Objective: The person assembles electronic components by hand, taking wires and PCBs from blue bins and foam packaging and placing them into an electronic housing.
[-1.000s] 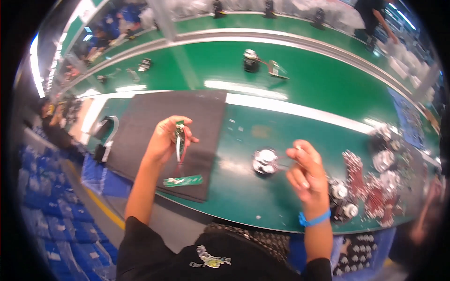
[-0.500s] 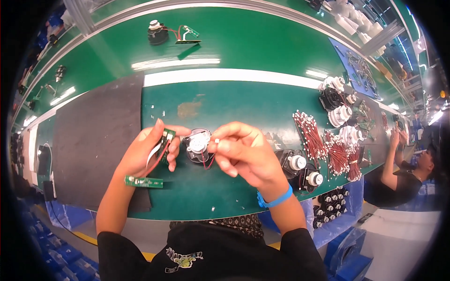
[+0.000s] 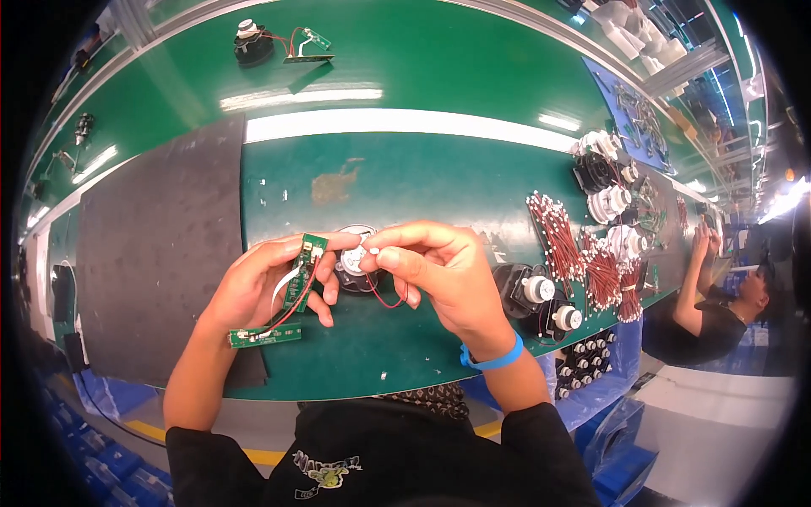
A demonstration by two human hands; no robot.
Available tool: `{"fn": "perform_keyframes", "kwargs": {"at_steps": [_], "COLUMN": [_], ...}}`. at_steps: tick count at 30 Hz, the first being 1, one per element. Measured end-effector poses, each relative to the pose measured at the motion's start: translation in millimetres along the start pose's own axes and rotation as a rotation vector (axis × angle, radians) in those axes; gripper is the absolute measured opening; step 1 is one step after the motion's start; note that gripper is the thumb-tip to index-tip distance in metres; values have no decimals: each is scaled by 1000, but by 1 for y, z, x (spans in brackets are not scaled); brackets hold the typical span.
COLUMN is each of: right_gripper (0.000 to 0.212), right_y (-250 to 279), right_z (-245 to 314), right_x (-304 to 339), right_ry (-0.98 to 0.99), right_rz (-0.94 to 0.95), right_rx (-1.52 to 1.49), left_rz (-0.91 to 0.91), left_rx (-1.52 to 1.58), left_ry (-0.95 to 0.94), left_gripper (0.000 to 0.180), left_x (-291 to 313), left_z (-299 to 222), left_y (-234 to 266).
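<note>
My left hand (image 3: pixel 279 279) grips a small green circuit board (image 3: pixel 309 262) between thumb and fingers. White and red wires run from it to a second narrow green board (image 3: pixel 265 335), which hangs by my left wrist. My right hand (image 3: pixel 439 275) pinches a tiny white connector (image 3: pixel 373 251) between thumb and index finger. Thin red and black wires (image 3: pixel 390 302) loop beneath these fingers. Behind the fingertips a round black motor unit with a white top (image 3: pixel 353 262) rests on the green bench, partly covered by both hands. The connector is close to the held board, apart from it.
Bundles of red wires with white ends (image 3: pixel 557 241) and several black-and-white motor units (image 3: pixel 538 290) lie right. A dark mat (image 3: pixel 160 253) covers the left bench. Across the white strip stands another motor with boards (image 3: pixel 253 46). A co-worker (image 3: pixel 718 296) sits far right.
The held board has turned to show more of its face, and my right hand has brought the connector nearer to it. The far motor with boards has shifted left. The view has moved slightly.
</note>
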State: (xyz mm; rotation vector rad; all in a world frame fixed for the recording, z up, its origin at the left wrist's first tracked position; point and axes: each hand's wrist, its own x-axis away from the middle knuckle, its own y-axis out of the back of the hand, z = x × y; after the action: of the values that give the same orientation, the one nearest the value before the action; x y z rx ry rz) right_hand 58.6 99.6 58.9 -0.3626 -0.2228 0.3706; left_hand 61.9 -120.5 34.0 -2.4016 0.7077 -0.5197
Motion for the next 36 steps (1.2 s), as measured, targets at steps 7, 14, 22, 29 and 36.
{"fn": "perform_keyframes", "kwargs": {"at_steps": [7, 14, 22, 29, 36], "right_gripper": [12, 13, 13, 12, 12], "right_y": [-6, -8, -8, -6, -5], "right_z": [-6, -12, -16, -14, -12], "right_x": [4, 4, 4, 5, 6], "right_ry": [157, 185, 450, 446, 288], "right_rz": [-69, -31, -40, -46, 9], "right_rx": [239, 314, 690, 711, 634], "left_rz": [24, 29, -15, -41, -24], "left_rx": [-54, -113, -194, -215, -227], "left_ry": [11, -2, 77, 56, 39], "left_gripper": [44, 43, 47, 45, 42], "left_x": [3, 6, 6, 5, 5], "left_z": [1, 3, 2, 4, 6], "left_y": [-5, -9, -13, -15, -14]}}
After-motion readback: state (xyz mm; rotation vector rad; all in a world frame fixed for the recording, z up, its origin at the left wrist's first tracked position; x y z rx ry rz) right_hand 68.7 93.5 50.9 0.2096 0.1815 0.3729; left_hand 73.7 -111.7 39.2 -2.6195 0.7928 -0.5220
